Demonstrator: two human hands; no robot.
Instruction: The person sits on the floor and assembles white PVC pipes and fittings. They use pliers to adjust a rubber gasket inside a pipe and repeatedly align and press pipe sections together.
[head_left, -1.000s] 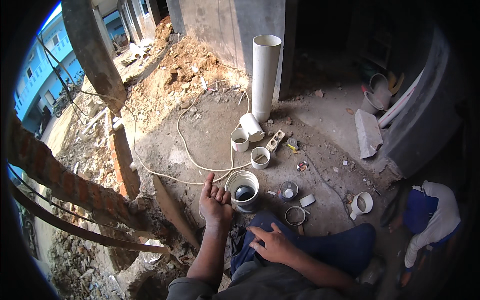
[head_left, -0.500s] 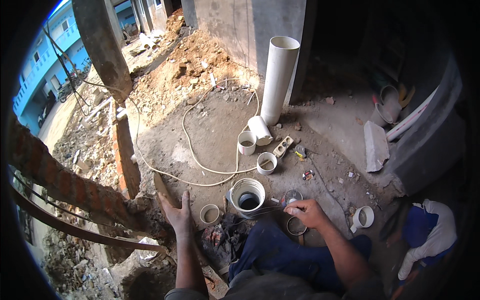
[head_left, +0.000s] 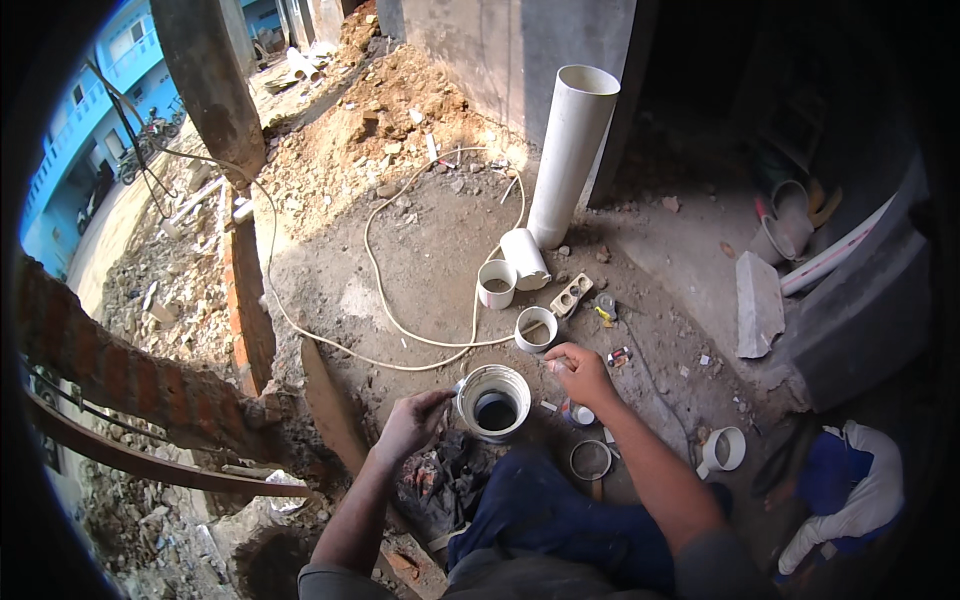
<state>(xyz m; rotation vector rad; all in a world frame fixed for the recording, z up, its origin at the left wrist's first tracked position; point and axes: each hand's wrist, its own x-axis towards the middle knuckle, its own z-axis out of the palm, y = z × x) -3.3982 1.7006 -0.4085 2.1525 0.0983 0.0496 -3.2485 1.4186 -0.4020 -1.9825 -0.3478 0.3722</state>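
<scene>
Left hand (head_left: 412,422) is cupped against the near-left side of a short, wide white plastic pipe coupling (head_left: 494,400), fingers curled on its smooth rim, so it's gripping that fitting, which stands upright on the dusty ground right in front of the knees. Inside, the fitting looks dark and hollow with a ribbed lip. Right hand (head_left: 580,373) hovers just to the right of it, fingers pinched together on something tiny; can't tell what it is.

Just beyond the hands sit two smaller white round fittings (head_left: 535,329) (head_left: 496,283), both open-topped cylinders, and a stubby white pipe piece (head_left: 525,258) lying tilted. Farther back a tall smooth white PVC pipe (head_left: 572,155) leans against the grey concrete wall. A pale cord (head_left: 385,300) loops across the gritty dirt floor. On the near right there's a round metal tin lid (head_left: 590,459) and another white ring fitting (head_left: 724,449). Rough red brick wall (head_left: 130,375) runs along the left, crumbly at the edges. Crumpled dark rag (head_left: 445,485) lies by the left knee.
</scene>
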